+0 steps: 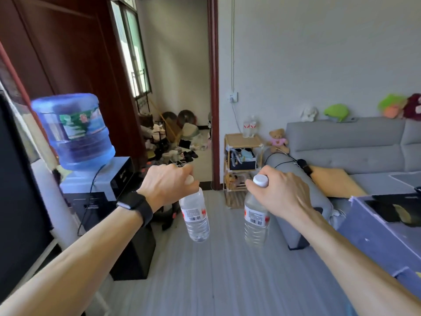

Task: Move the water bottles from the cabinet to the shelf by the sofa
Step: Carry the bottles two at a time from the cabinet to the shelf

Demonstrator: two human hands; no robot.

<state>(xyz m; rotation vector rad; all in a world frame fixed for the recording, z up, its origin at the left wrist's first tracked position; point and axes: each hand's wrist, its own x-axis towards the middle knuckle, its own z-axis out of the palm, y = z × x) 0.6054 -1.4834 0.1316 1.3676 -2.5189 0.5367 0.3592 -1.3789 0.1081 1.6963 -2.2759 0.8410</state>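
Hands, two, both carrying. Left hand [167, 183] is curling its fingers round the cap end of a clear bottle [196, 221], which is hanging tilted below the fist. Right hand [280, 190] is gripping the neck of a second clear bottle [256, 224], whose white cap is showing above the thumb. Both bottles are hanging over the floor, near, well apart from the shelf.

Sofa [364, 144], grey fabric with stitched panels, is filling the right side.

Floor [216, 274], pale grey planks, is running from near to far.

Jug [73, 131], blue translucent plastic with a ribbed barrel shape, is sitting upside down on a dispenser at the left.

Shelf [242, 141], light slatted wood in open tiers, is standing far, just beside the sofa's rounded arm. Its middle tier is holding a dark bin of soft items; the lower contents are too small to tell.

Two more bottles [249, 127], clear with red-marked labels, are standing upright side by side on the shelf's top.

Teddy bear [278, 140], tan plush in a pink top, is sitting on the sofa arm.

Watch [134, 207], black with a rectangular face, is sitting on the left wrist.
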